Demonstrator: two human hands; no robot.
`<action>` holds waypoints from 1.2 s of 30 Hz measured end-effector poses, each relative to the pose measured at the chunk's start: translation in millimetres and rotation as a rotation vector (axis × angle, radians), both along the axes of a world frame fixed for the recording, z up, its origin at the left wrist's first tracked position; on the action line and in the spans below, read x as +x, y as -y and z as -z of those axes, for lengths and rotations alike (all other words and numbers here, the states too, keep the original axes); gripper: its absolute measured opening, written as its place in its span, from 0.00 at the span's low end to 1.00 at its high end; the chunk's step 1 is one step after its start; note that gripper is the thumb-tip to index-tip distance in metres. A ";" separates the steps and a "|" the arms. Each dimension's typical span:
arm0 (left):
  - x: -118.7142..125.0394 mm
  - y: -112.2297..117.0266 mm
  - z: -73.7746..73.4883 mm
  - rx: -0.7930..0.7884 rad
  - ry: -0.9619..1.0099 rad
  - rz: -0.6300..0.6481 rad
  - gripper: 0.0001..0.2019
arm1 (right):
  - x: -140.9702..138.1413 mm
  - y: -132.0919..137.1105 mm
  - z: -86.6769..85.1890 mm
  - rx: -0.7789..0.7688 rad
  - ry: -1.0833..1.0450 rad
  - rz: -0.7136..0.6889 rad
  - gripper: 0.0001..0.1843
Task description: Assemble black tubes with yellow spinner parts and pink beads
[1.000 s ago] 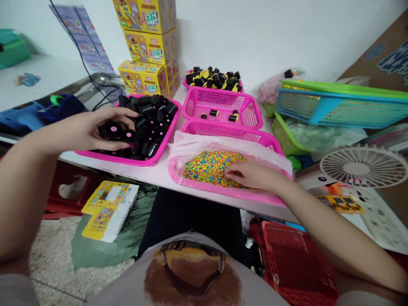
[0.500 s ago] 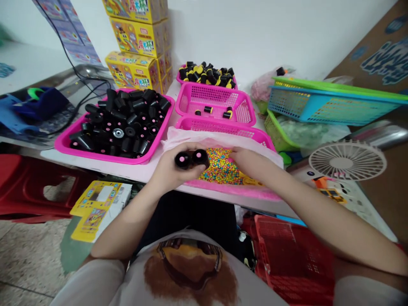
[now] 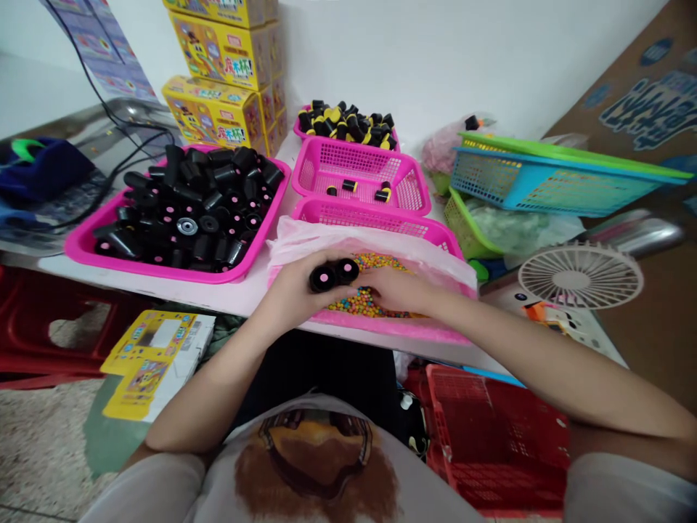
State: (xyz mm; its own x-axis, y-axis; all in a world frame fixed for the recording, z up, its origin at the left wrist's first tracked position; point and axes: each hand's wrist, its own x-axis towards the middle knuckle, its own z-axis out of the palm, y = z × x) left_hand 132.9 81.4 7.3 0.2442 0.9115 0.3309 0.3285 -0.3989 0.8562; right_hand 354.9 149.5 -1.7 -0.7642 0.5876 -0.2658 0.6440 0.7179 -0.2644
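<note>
Two black cylinders (image 3: 333, 275) with pink dots on their ends sit side by side in my left hand (image 3: 294, 290), its fingers and thumb wrapped round them. They are over a pink basket lined with whitish plastic (image 3: 375, 236), which holds many small coloured beads (image 3: 381, 260). My right hand (image 3: 395, 288) reaches in among the beads, close against the right side of the cylinders. Its fingertips are hidden, so whether they grip anything does not show.
Many black cylinders (image 3: 207, 181) fill a pink tray (image 3: 157, 272) on the left. Behind are a pink basket (image 3: 359, 163) with several black-and-yellow pieces and stacked yellow boxes (image 3: 218, 109). Blue and green baskets (image 3: 539, 178) and a fan (image 3: 581, 276) stand right.
My right hand has moved left through the beads, up to the cylinders. My left hand still holds both cylinders, now slightly further right. The view has shifted a little.
</note>
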 end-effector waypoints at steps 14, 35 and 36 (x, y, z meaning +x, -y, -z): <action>0.7 -4.6 4.0 -0.015 -0.055 0.039 0.17 | 29.1 28.7 -28.2 -0.124 -0.582 0.274 0.17; 2.4 -5.9 0.6 -0.166 -0.021 0.059 0.18 | 3.6 8.6 -62.0 0.274 -0.447 -0.242 0.33; 2.5 -5.8 -0.1 -0.166 -0.016 0.064 0.18 | 2.6 8.4 -62.5 0.251 -0.469 -0.264 0.32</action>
State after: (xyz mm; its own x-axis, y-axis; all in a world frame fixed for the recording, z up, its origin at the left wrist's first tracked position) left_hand 135.4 87.2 7.4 0.3077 0.9356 0.1729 0.3211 -0.2732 0.9068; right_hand 357.5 141.1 60.9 -0.8953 0.3631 0.2580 0.2906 0.9151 -0.2795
